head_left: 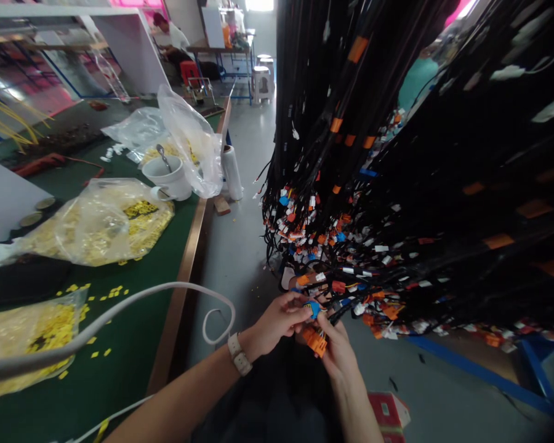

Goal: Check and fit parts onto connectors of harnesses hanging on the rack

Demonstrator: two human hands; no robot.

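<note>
My left hand [281, 320], with a pale watch on its wrist, pinches a blue connector [312, 309] between thumb and fingers. A small yellow patch shows on the connector. My right hand [336, 347] is closed round the wires just behind it, its thumb beside the blue connector. Below, against the right palm, hangs an orange connector [314, 342] on the same group of wires. These wires run up and right to a thick hanging mass of black cable harnesses [314, 154] with many white, orange, red and blue connectors at their ends.
On the left, a green table [133, 307] bears plastic bags of yellow pieces [106, 221], loose yellow pieces and a white mug [173, 178] with a spoon. A pale cable [143, 295] arches over its edge. A red box [388, 412] lies low right. A person [173, 37] sits far back.
</note>
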